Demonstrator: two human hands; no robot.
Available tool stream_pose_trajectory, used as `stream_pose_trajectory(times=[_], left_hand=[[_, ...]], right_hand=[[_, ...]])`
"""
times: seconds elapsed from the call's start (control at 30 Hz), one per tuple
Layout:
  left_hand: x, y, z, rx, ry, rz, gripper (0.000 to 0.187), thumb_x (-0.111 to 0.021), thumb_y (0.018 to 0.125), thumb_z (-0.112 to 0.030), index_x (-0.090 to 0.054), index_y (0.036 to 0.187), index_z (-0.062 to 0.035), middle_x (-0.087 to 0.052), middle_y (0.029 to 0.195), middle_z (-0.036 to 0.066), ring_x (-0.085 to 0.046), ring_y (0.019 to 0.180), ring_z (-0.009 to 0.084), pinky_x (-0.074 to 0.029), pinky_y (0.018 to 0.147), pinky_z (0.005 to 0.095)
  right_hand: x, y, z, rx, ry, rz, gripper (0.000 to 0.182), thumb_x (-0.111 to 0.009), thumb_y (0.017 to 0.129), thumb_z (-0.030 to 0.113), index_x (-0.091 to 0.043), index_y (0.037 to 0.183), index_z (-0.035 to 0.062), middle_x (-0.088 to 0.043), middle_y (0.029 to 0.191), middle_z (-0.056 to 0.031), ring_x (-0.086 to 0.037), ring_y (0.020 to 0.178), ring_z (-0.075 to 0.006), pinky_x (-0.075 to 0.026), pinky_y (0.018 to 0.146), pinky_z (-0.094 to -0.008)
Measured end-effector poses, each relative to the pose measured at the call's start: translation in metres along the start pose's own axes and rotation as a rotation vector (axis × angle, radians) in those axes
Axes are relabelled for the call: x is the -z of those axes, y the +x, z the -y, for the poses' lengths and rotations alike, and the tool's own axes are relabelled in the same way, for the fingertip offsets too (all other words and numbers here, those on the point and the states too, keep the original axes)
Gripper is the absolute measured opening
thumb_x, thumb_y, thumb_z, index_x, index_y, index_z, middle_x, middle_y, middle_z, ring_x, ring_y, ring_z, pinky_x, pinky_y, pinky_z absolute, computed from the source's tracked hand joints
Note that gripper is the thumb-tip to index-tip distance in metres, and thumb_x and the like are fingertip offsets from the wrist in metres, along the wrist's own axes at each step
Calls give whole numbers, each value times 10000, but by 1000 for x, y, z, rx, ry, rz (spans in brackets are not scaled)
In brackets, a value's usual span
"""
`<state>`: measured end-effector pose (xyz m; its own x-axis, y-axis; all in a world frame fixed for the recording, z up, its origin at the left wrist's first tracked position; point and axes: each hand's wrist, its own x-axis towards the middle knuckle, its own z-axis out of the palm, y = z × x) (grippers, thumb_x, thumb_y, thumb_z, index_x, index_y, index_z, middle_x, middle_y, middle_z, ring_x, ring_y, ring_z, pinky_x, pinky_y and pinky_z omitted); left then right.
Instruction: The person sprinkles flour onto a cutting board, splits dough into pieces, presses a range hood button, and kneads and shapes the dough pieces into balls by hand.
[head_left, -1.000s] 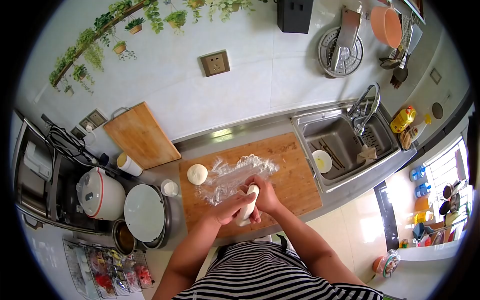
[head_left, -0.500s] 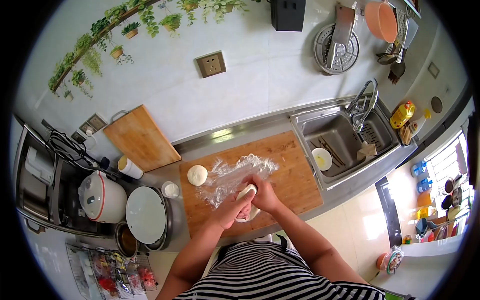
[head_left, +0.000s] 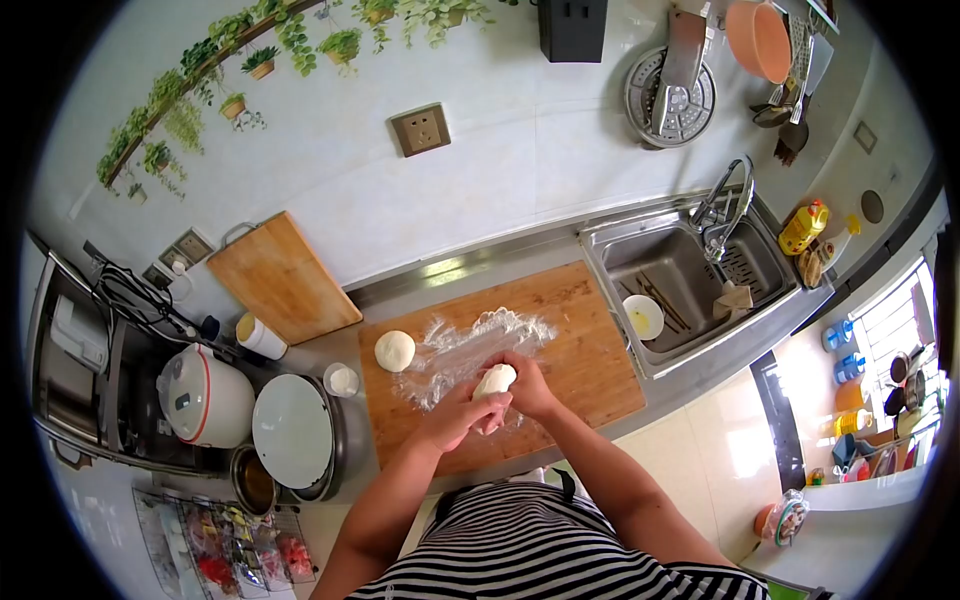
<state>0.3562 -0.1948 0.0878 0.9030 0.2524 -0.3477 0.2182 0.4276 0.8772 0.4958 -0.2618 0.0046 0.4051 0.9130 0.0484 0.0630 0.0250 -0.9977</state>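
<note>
A piece of white dough point(head_left: 495, 380) is gripped between my two hands, just above the near part of a wooden board point(head_left: 590, 370). My left hand point(head_left: 462, 414) wraps it from the lower left, and my right hand point(head_left: 528, 384) closes on it from the right. Parts of the dough are hidden behind the fingers. On the board's left side rests a round dough ball point(head_left: 394, 351), apart from both hands. White flour point(head_left: 500, 326) is scattered over the board beyond my hands.
Right of the board is a steel sink point(head_left: 640, 262) holding a bowl point(head_left: 642, 318) and sticks. To the left stand a small white cup point(head_left: 341, 380), a large white basin point(head_left: 291, 430) and a rice cooker point(head_left: 207, 394). A second cutting board point(head_left: 284, 275) leans on the wall.
The dough between my hands has gone from a long piece hanging below the fingers to a compact, rounded lump on top. My hands have shifted only slightly.
</note>
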Motion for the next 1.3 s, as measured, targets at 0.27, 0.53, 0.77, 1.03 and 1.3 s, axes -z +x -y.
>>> stream_pose_trajectory(times=[0.27,0.53,0.77,1.03,1.3], left_hand=[[2,9,-4,36,-115,-82,410,-581,911,-376,-444,628,-113,-402,533,-27,-377,472,88,-352,541,253],[20,7,-7,5,31,42,369,-577,909,-408,-476,720,-108,-415,566,-29,-372,486,80,-350,534,251],[24,21,-8,150,75,117,498,-551,868,-568,-428,697,-117,-332,562,-61,-280,449,55,-257,437,239],[42,39,-14,223,331,160,679,-425,829,-714,-549,853,-46,-549,731,18,-500,559,108,-406,514,240],[47,33,15,74,512,168,313,-806,722,-300,-602,828,-88,-619,860,-7,-545,865,103,-428,793,280]], right_hand=[[5,-1,16,78,-149,3,270,-680,713,33,-620,975,19,-678,885,-122,-650,831,-192,-509,755,-317],[10,-1,25,-39,-141,-1,253,-692,720,63,-642,963,15,-679,882,-152,-661,824,-233,-502,731,-339],[46,8,46,14,-202,246,325,-742,706,117,-620,988,10,-660,870,-128,-616,795,-180,-485,728,-322],[43,6,58,-126,-285,384,264,-704,731,114,-616,957,12,-626,761,-65,-595,723,-161,-478,668,-306],[51,0,60,-300,80,358,225,-678,729,54,-600,930,-11,-610,735,-67,-579,656,-118,-471,601,-268]])
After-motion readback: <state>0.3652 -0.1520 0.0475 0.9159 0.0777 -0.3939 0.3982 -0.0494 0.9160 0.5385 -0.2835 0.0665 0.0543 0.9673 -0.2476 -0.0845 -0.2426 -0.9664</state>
